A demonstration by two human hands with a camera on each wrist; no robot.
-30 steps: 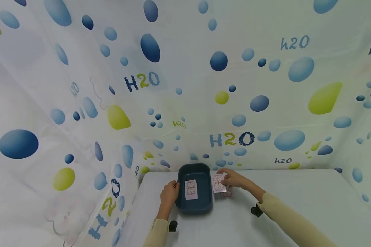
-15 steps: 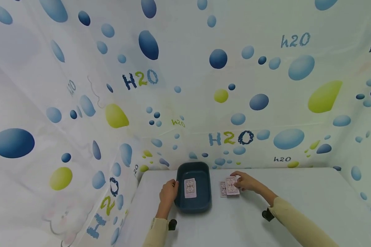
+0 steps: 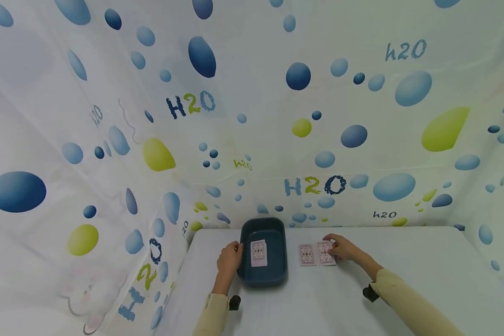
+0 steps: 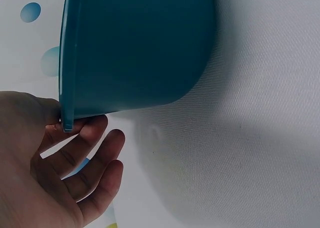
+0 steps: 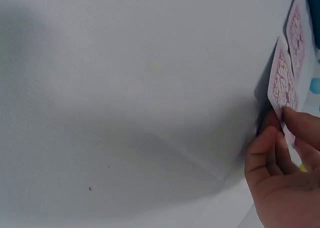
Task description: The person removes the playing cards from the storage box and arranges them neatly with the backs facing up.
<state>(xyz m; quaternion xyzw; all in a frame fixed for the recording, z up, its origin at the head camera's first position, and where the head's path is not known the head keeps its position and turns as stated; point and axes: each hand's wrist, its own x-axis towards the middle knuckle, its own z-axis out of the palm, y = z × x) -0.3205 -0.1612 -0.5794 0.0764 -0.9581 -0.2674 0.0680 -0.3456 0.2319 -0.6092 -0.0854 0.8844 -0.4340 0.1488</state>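
A dark teal bin point(image 3: 262, 278) stands on the white table, and my left hand point(image 3: 229, 258) pinches its left rim between thumb and fingers. In the left wrist view the thumb lies over the rim of the bin point(image 4: 135, 53) and the fingers curl under it. Inside the bin are playing cards point(image 3: 258, 253), backs up. Right of the bin my right hand point(image 3: 345, 248) pinches a playing card point(image 3: 324, 254) with a red-patterned back, low over the table. Another playing card point(image 3: 307, 255) lies just left of it, back up. In the right wrist view the held card point(image 5: 283, 80) is tilted.
The white-covered table point(image 3: 386, 261) stretches to the right of the cards. Behind it and at the left hangs a white curtain point(image 3: 260, 140) printed with blue and green drops. Small black devices point(image 3: 370, 293) sit on both wrists.
My right hand has moved right with its card, from beside the bin past the card on the table, which is now uncovered. The left hand stays on the bin's rim.
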